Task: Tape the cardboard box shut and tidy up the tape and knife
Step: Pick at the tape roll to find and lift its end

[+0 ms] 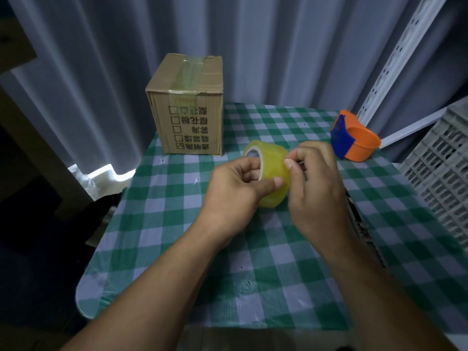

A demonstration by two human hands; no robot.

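Observation:
A roll of clear yellowish tape (272, 165) is held above the middle of the checked table. My left hand (235, 191) grips it with fingers through the core and the thumb on its outer face. My right hand (314, 183) pinches at the roll's right edge with thumb and forefinger. The cardboard box (190, 105) stands upright at the table's far left corner, its flaps closed, with a strip of clear tape along the top seam. An orange and blue tape cutter (354, 138) lies at the far right. No knife is visible.
The table wears a green and white checked cloth (253, 274). A grey plastic crate (443, 173) stands to the right, a white slotted rail (395, 64) leans behind it. Grey curtains hang at the back. The floor at the left is dark.

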